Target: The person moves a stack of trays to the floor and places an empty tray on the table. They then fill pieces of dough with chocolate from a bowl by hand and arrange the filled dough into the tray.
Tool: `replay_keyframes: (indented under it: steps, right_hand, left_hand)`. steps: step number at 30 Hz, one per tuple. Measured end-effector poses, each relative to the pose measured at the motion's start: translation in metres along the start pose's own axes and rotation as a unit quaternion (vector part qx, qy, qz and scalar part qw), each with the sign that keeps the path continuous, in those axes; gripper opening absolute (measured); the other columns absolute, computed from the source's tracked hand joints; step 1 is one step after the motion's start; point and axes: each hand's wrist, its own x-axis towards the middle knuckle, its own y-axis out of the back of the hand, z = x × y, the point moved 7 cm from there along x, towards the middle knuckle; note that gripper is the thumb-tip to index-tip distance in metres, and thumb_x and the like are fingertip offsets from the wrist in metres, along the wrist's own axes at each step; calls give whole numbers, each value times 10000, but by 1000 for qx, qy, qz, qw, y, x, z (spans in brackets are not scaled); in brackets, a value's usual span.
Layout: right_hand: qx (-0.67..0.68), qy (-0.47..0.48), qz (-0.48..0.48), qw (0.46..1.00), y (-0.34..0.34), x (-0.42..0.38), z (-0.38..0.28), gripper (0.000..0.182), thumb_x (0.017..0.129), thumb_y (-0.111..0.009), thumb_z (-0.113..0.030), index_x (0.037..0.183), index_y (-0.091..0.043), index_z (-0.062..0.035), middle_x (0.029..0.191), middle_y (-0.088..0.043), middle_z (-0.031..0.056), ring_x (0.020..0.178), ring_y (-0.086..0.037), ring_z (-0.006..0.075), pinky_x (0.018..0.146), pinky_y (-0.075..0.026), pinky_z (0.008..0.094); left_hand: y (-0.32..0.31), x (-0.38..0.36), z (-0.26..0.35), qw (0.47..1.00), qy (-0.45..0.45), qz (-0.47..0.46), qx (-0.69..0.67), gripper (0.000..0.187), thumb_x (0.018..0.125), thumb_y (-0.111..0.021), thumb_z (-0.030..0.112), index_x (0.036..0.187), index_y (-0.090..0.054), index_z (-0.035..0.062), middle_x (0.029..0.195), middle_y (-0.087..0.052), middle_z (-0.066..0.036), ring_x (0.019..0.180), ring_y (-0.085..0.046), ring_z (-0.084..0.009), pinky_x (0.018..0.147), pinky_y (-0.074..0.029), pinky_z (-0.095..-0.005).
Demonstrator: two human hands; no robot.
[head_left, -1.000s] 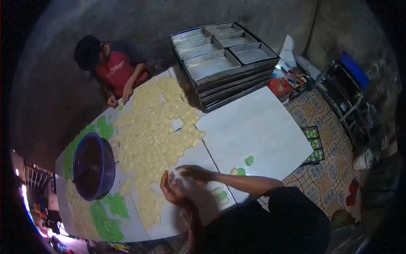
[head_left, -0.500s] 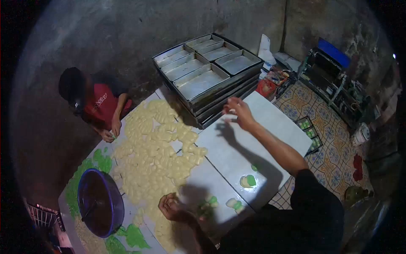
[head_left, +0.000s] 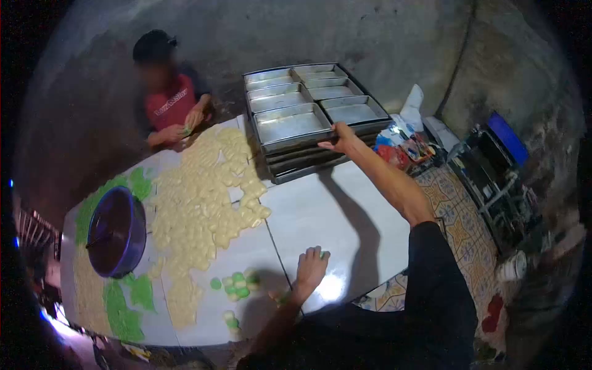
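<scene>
White-tiled table (head_left: 296,197), green-and-cream dough pieces (head_left: 238,285) well in front of the stacked baking pans (head_left: 293,125), left hand (head_left: 312,268) curled beside a green bit (head_left: 322,254), its hold unclear, right hand (head_left: 344,139) at the pans' near rim, grip half-curled, firmness unclear, cream dough (head_left: 203,191) left of the pans, grey wall (head_left: 246,37) behind them.

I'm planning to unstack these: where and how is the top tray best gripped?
Probably take the top tray by its outer rim at two well-spaced spots, coming from the near side: it is broad, and its near edge, where the right hand is, stands exposed.
</scene>
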Motion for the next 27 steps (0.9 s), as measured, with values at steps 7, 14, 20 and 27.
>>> replay_keyframes:
  steps: [7,14,20,27]
  right_hand:
    - [33,16,-43,998,85,-97,27,302,761,-505,-129,1025,-413,-14,1211,-389,260,1023,-494,544,817,-462,704]
    - [112,75,-2,991,235,-250,101,43,698,-484,-77,727,-455,-61,775,-559,100,712,-596,271,674,-575,428]
    - [163,158,87,970,340,-339,158,103,635,-494,-48,601,-420,-111,672,-501,14,597,-509,201,654,-503,332]
    - [143,185,192,953,399,-372,188,156,652,-521,-60,585,-403,-137,663,-448,-19,558,-452,175,458,-433,326]
  left_hand:
    - [-5,-19,-26,987,130,16,-93,214,730,-563,49,938,-594,11,946,-555,-152,935,-540,-319,757,-455,-419]
    - [-20,-40,-56,957,233,46,-168,264,734,-490,-29,994,-534,-32,1021,-565,-213,887,-560,-416,794,-471,-485]
    - [-7,-49,-63,949,233,-22,-210,376,641,-601,-51,990,-461,-57,1032,-495,-252,1015,-507,-417,861,-449,-458]
    - [-20,-52,-73,892,288,146,-315,331,609,-649,-28,915,-529,1,920,-572,-228,908,-563,-395,795,-465,-423]
